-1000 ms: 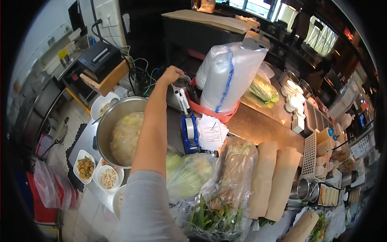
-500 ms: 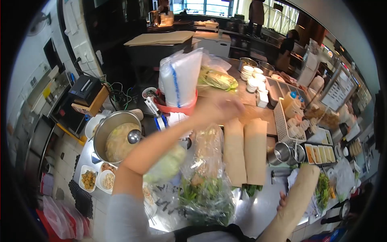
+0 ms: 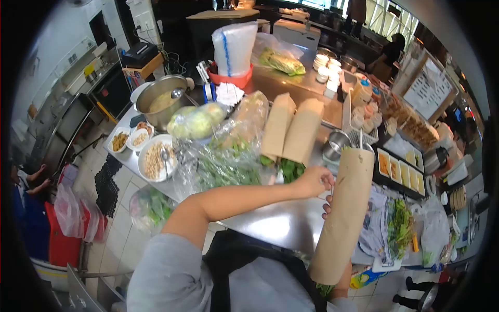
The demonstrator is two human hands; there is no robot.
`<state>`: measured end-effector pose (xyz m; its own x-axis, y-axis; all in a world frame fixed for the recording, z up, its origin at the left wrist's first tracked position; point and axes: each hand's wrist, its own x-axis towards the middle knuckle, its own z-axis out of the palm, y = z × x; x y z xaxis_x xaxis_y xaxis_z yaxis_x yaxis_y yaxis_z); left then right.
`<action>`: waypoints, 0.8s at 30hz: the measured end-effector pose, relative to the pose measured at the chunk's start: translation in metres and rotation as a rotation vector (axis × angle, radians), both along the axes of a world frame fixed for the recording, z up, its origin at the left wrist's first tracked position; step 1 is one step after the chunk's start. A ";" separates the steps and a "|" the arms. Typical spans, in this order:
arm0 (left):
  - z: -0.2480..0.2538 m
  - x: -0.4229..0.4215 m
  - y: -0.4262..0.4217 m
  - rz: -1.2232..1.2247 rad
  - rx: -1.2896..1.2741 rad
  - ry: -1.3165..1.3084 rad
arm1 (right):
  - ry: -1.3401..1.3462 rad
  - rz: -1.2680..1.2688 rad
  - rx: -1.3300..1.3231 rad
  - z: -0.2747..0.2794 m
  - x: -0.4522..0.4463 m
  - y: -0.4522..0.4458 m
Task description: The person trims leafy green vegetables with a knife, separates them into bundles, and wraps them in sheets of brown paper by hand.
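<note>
A long brown paper roll with green leaves at its lower end slants upright at the right. My right hand is wrapped round it from behind, only the fingertips showing at its left edge. Close to that edge, my left hand has its fingers curled together; what they hold, if anything, is too small to tell. Beyond my left hand lie two more paper wraps with leaves sticking out. Clear plastic bags of greens lie beside them.
A large pot with a ladle and bowls of food stand at the left. Farther back is a red basket with plastic bags. Sauce trays, bottles and loose herbs are at the right. Other people are partly visible.
My left hand has moved from the back of the table, by the red basket, to beside the paper roll. The roll has come up into fuller view, and the camera view has shifted.
</note>
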<state>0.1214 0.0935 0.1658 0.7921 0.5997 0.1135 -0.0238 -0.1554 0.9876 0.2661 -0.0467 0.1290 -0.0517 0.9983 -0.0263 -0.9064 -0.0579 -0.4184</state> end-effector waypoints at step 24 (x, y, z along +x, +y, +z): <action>0.014 -0.135 -0.037 0.322 -0.272 -0.735 | -0.682 0.265 -0.044 0.026 -0.022 -0.132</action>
<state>-0.0131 0.0563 0.1795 0.3596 0.8642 0.3519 -0.6698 -0.0235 0.7422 0.2444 -0.1783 0.1547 -0.2494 0.9518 -0.1785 -0.3986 -0.2689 -0.8768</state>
